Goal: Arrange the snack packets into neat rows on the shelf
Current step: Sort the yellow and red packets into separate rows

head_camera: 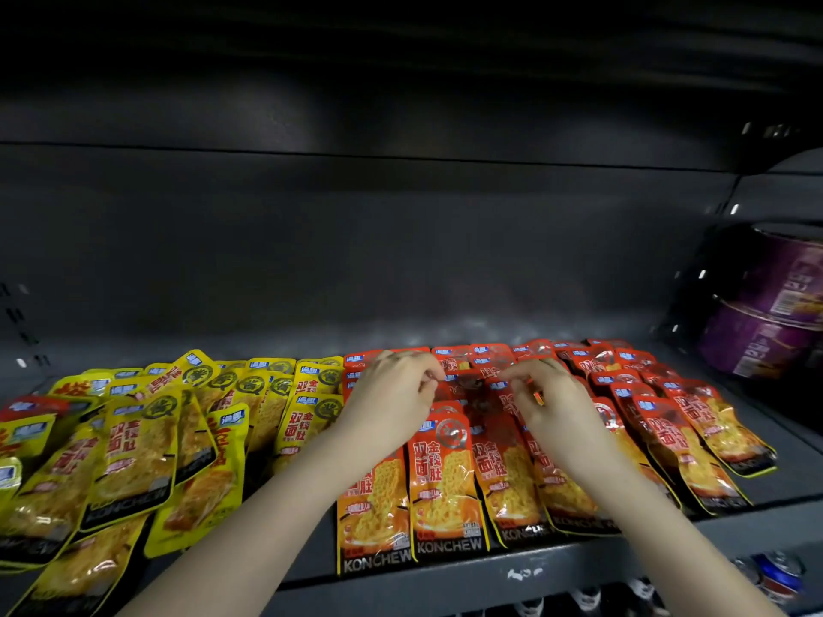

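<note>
Orange-red snack packets lie in overlapping rows on the right half of a dark grey shelf. Yellow packets lie in a looser, crooked heap on the left half. My left hand is over the back of the orange rows, its fingers curled and pinching at the top edge of an orange packet. My right hand is beside it, fingertips curled down onto the tops of the same middle packets. Whether either hand truly grips a packet is hard to tell.
Two stacked purple instant-noodle bowls stand at the far right of the shelf. The shelf's back wall rises dark behind the packets. Drink cans show on the shelf below at lower right. One red-topped packet lies among the yellow ones at far left.
</note>
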The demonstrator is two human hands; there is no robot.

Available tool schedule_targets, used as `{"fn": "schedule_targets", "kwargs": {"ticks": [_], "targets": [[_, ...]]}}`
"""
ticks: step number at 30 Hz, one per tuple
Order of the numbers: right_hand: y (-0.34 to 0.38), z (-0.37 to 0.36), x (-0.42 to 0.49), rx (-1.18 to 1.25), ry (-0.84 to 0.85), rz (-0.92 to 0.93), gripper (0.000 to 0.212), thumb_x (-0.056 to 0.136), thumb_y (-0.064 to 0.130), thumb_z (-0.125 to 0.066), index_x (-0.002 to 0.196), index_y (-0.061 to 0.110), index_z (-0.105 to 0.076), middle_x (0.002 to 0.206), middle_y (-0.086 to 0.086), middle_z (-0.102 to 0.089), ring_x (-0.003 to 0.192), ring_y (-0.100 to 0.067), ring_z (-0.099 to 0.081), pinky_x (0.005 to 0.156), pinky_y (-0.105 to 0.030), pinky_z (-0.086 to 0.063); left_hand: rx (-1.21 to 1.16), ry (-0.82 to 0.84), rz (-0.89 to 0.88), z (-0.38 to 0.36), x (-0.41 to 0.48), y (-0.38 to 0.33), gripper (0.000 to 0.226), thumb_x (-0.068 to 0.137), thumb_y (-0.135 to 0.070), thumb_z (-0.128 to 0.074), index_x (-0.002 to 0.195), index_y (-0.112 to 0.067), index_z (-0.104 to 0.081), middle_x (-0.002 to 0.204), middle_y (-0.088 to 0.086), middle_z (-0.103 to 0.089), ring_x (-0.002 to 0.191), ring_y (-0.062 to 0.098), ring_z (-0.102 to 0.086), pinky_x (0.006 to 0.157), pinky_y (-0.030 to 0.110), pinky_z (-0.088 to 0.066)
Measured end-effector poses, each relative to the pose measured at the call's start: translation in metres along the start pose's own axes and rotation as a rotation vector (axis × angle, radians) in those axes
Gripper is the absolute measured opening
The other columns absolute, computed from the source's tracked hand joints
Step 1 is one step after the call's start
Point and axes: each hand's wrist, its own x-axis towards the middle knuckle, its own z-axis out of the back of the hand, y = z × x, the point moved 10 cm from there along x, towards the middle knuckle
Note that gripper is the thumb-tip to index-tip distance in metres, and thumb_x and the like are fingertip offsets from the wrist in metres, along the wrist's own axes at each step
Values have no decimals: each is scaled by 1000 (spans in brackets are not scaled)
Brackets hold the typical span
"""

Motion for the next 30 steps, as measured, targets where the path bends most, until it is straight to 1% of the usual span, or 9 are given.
{"fn": "schedule_targets", "kwargs": {"ticks": [3, 6, 8, 11, 15, 19, 23, 27, 30], "targets": [[-8, -2, 3, -78, 55, -21, 20, 90, 7, -54, 101, 15, -68, 103, 0, -64, 97, -17, -59, 77, -21, -39, 9, 6, -88, -4, -2, -27, 22, 95, -18, -48, 108, -26, -64, 110, -9, -63, 110, 14, -47, 91, 27, -37], [-12, -15, 1, -150, 155, -14, 18, 90, 12, -54, 102, 14, -66, 101, -3, -64, 94, -22, -60, 73, -24, -40, 46, 47, -144, -19, -3, -48, 24, 95, -21, -47, 115, -25, -61, 118, -7, -59, 115, 16, -44, 97, 30, -36], [-12, -24, -4, -172, 207, -13, 19, 88, 16, -57, 105, 11, -64, 102, -4, -61, 97, -24, -58, 77, -27, -42, 106, 95, -146, -33, -4, -52, 26, 95, -25, -47, 120, -24, -56, 124, -4, -53, 119, 19, -40, 101, 34, -34], [-16, -42, -11, -270, 287, 10, 33, 84, 28, -59, 115, 16, -58, 112, -3, -54, 107, -27, -51, 89, -36, -43, 240, 200, -136, -56, -10, -49, 32, 95, -27, -47, 125, -18, -48, 128, 3, -45, 125, 24, -31, 103, 40, -31], [-20, -48, -15, -349, 294, 14, 38, 87, 38, -54, 121, 21, -52, 122, 1, -48, 113, -23, -43, 95, -35, -38, 348, 188, -164, -64, -18, -48, 31, 94, -21, -44, 123, -12, -48, 128, 7, -45, 124, 28, -31, 98, 40, -29], [-21, -48, -13, -316, 284, 12, 42, 87, 31, -57, 128, 26, -51, 125, 1, -47, 117, -21, -42, 101, -31, -34, 390, 188, -193, -67, -22, -50, 31, 94, -19, -45, 123, -8, -49, 124, 10, -48, 121, 30, -32, 97, 42, -28], [-25, -49, -9, -271, 297, -12, 42, 84, 21, -61, 125, 23, -55, 123, -1, -51, 118, -24, -44, 101, -33, -36, 381, 171, -201, -66, -24, -51, 31, 94, -18, -46, 122, -7, -49, 123, 12, -49, 120, 32, -34, 97, 45, -29], [-25, -48, -6, -288, 312, -21, 42, 83, 17, -62, 124, 21, -56, 122, -3, -52, 115, -27, -49, 97, -37, -41, 355, 159, -208, -62, -25, -52, 30, 94, -18, -47, 121, -7, -49, 121, 13, -50, 118, 32, -35, 96, 46, -31], [-20, -43, -4, -330, 286, -15, 36, 83, 16, -60, 119, 19, -58, 117, -2, -55, 110, -28, -53, 88, -38, -45, 286, 76, -249, -48, -25, -57, 29, 92, -18, -49, 118, -7, -52, 116, 13, -53, 115, 33, -39, 92, 47, -35]]}}
